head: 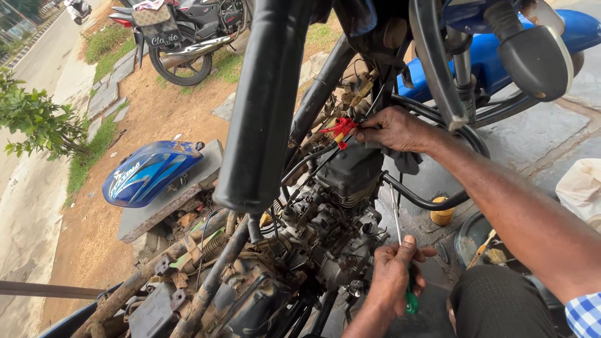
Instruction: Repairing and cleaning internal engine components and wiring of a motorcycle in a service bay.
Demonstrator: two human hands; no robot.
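A stripped motorcycle stands in front of me, its engine (332, 219) bare under the black frame tube (263, 106). My right hand (391, 128) reaches in from the right and pinches a red wire connector (341, 130) among the cables beside the frame. Lower down, my left hand (394, 275) is closed round a screwdriver with a green handle (410, 303). Its thin metal shaft (395, 219) points up beside the engine.
A removed blue fuel tank (150, 172) lies on a stone slab (156, 209) to the left. Another motorcycle (188, 37) is parked at the back on the dirt. A small yellow container (442, 216) and a dark basin holding tools (466, 241) sit on the pavement at right. A bush (31, 119) grows at far left.
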